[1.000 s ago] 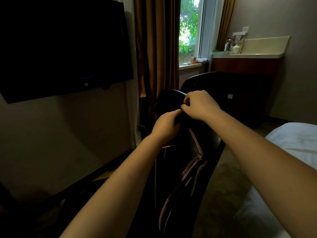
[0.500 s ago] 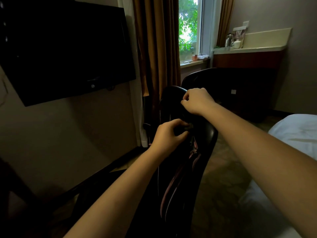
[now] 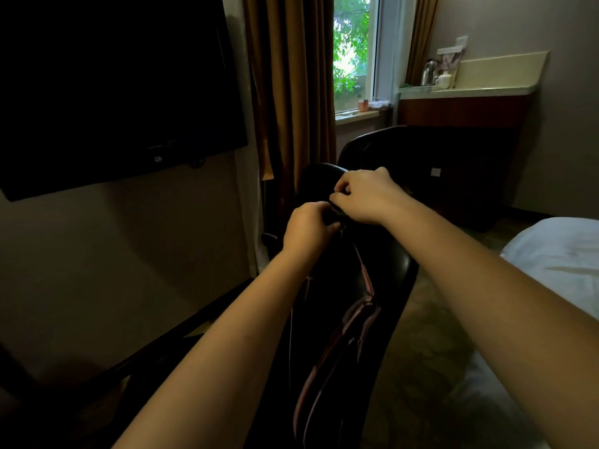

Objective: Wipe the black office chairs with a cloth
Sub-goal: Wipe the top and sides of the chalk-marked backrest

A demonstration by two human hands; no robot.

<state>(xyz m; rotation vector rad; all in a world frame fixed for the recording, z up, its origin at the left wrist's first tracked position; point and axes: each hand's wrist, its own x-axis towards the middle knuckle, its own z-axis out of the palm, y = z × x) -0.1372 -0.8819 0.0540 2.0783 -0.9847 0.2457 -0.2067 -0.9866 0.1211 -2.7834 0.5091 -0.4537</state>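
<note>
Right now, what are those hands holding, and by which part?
Left hand and right hand both pinch the top edge of the dark pink-striped fabric draped over the black chair back.

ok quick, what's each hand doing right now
left hand: fingers curled, pinching the dark fabric.
right hand: curled, pinching the same fabric.

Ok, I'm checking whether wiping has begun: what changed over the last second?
The left hand dipped down the chair back, then rose again beside the right hand. Both hands stayed curled, seemingly pinching the dark pink-striped fabric draped there. Right hand, chair and fabric barely moved; no wiping stroke shows.
</note>
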